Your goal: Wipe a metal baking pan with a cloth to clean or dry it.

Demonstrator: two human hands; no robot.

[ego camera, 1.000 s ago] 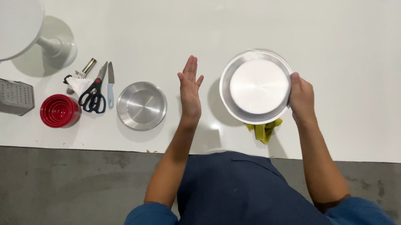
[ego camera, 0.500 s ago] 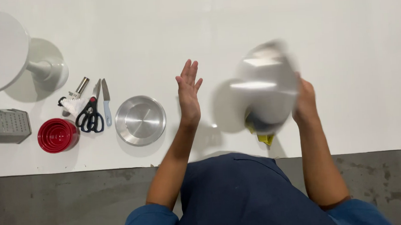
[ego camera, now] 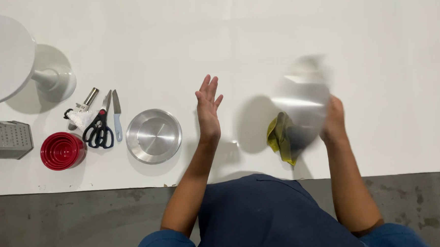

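Note:
My right hand (ego camera: 333, 119) grips a round silver metal pan (ego camera: 304, 98) by its right rim; the pan is lifted off the white table (ego camera: 275, 28) and blurred with motion. Under it lies a crumpled yellow-green cloth (ego camera: 281, 137), partly hidden by the pan. My left hand (ego camera: 207, 106) hovers over the table with flat, spread fingers and holds nothing. To its left a second silver pan (ego camera: 154, 135) rests on the table.
Left of the second pan lie a small knife (ego camera: 117, 119), black-handled scissors (ego camera: 98, 131), a white brush (ego camera: 79, 116), nested red cups (ego camera: 62, 150) and a metal grater (ego camera: 3, 139). A white pedestal stand (ego camera: 2, 58) is at far left. A grey floor (ego camera: 58, 230) runs below the table's edge.
The pan in my right hand has been lifted and tilted, uncovering more of the cloth. My left hand has stayed open in nearly the same place.

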